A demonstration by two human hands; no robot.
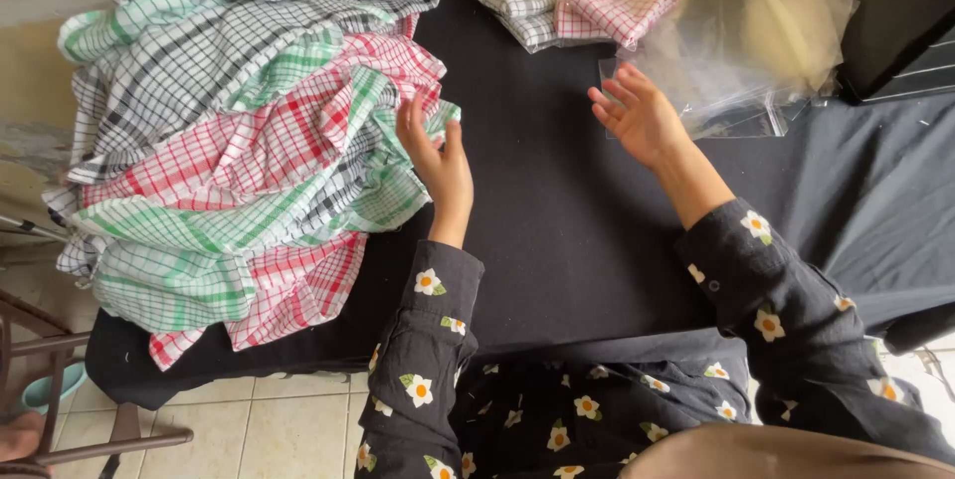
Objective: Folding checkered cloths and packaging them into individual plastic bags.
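Left hand (435, 156) open, fingers spread, touching edge of checked cloth pile (239, 141) at left of black-covered bench (537, 210). Right hand (637, 116) open, empty, fingertips at clear bags (746, 41). Two folded cloths (567, 1) behind.

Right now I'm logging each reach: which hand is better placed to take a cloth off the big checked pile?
Left, most likely. The left hand is already at the edge of the pile of checked cloths, its fingers at a green one. The right hand is open, across the black table by the clear plastic bags.
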